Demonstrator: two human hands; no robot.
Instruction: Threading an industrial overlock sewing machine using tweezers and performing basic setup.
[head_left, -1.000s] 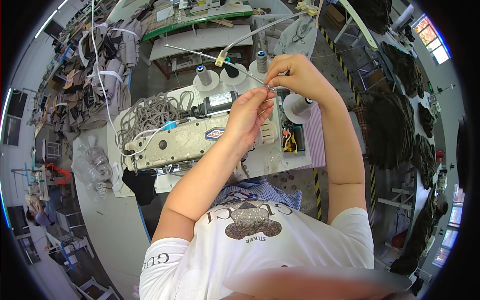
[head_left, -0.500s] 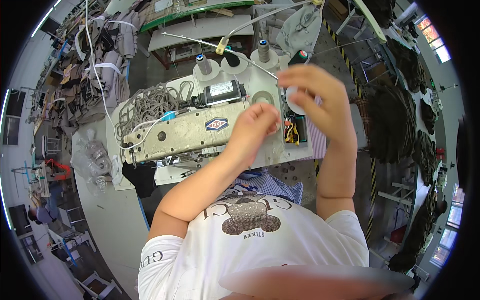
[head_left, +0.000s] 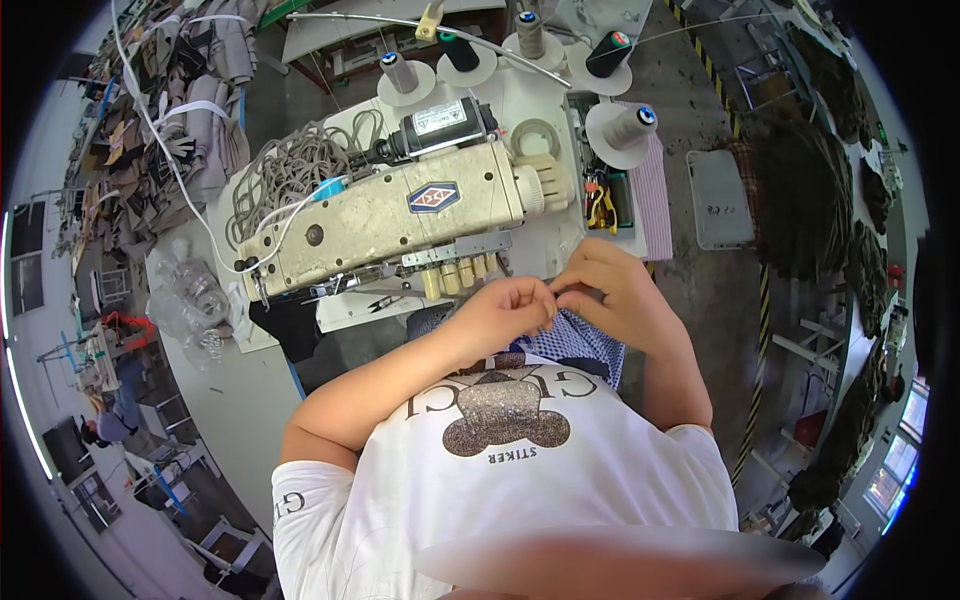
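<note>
Sewing machine (head_left: 375,210), pale and long-bodied, stands on the white tabletop (head_left: 540,250) just beyond a person's hands — heavy and rigid by its look, best held by its body rather than the slim parts along its near edge. Checked cloth (head_left: 595,345) lies below the hands, close to the person's body; it looks soft and light, easiest to pinch at a loose edge. The right hand (head_left: 610,285) and left hand (head_left: 508,312) nearly meet above it, fingers curled — whether either grip is clamped on something thin cannot be told. A grey cone (head_left: 632,125), likely light, would suit a hold around its middle. The small handwheel (head_left: 543,185) appears stiff, its rim the natural hold.
</note>
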